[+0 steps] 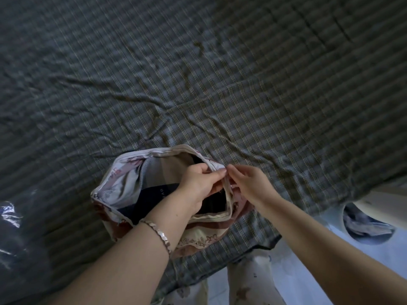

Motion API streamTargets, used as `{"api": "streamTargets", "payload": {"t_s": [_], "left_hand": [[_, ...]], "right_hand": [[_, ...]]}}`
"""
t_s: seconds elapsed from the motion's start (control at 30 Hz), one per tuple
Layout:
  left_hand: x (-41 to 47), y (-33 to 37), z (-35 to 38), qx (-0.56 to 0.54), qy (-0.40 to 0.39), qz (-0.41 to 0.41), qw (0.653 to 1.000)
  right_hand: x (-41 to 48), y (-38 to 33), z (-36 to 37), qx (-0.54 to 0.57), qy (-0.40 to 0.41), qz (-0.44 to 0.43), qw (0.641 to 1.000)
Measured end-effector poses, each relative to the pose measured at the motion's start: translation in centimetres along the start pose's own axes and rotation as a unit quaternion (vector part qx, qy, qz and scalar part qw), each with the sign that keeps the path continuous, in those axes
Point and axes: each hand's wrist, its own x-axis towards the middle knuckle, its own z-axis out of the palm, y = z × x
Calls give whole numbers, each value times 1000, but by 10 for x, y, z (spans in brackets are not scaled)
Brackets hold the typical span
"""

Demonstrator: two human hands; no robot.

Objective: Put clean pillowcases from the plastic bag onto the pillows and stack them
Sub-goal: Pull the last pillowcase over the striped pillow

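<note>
The pillow sits inside the case (mouth open). The left hand and right hand pinch its rim with their fingers; closing and stacking seem left.

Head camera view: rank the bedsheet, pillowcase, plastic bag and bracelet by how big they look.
1. bedsheet, fills most of the view.
2. pillowcase.
3. plastic bag, cut off by the left edge, so unsure against the pillowcase.
4. bracelet.

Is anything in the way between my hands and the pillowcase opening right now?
Nothing visible. The left hand and right hand both already pinch the pillowcase at its open hem, side by side, and the dark pillow shows inside the gaping mouth.
</note>
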Motion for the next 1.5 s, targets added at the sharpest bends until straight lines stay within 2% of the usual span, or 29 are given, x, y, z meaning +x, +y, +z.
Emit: {"api": "streamTargets", "payload": {"t_s": [0.07,0.17,0.23,0.37,0.43,0.5,0.57,0.6,0.67,0.9,0.97,1.0,1.03,1.1,1.2,1.23,1.27,1.3,1.33,1.37,1.43,1.5], "left_hand": [[1,-3,-1,49,-2,50,998],[0,-5,-4,146,-10,139,979],[-2,-4,-6,213,-12,179,960],[-3,1,-7,338,11,218,915],[0,3,-7,312,2,192,931],[2,3,-7,196,-16,125,972],[3,0,-9,86,-39,62,994],[4,-4,-10,68,-48,47,995],[7,-11,-13,65,-62,26,996],[8,-11,5,88,-164,-17,982],[6,-18,19,113,-154,15,981],[5,-24,22,162,-134,52,976],[3,-30,19,218,-112,85,966],[0,-38,3,293,-64,98,949],[-2,-42,-39,282,2,57,958],[-3,-39,-51,263,28,48,963],[-3,-37,-60,253,43,41,966],[-6,-35,-65,249,48,36,967],[-10,-31,-68,242,50,33,968],[-14,-30,-66,230,47,27,972],[-24,-31,-67,193,43,21,980],[-34,-34,-70,155,47,19,987]], "right_hand": [[2,-5,-1,105,-10,92,990],[3,-10,-5,247,-34,183,951],[6,-11,-5,238,-22,200,950],[9,-9,5,180,54,178,966],[7,-10,7,207,78,173,960],[3,-9,6,269,78,181,943],[1,-6,4,361,54,209,907],[-1,-3,4,399,42,226,888],[-3,5,4,444,18,243,862],[-12,38,-18,508,-100,160,840],[-13,46,-33,515,-109,150,837],[-16,49,-40,505,-108,155,842],[-19,51,-48,486,-104,161,853],[-21,51,-62,442,-77,169,878],[-15,49,-74,366,-23,179,913],[-11,46,-71,270,-6,174,947],[-11,40,-65,95,18,166,981],[-10,36,-55,-119,46,136,982],[-12,29,-39,-300,65,72,949],[-18,19,-20,-415,72,-9,907],[-33,-2,28,-504,9,-162,849],[-36,-6,70,-562,-54,-231,792]]}}
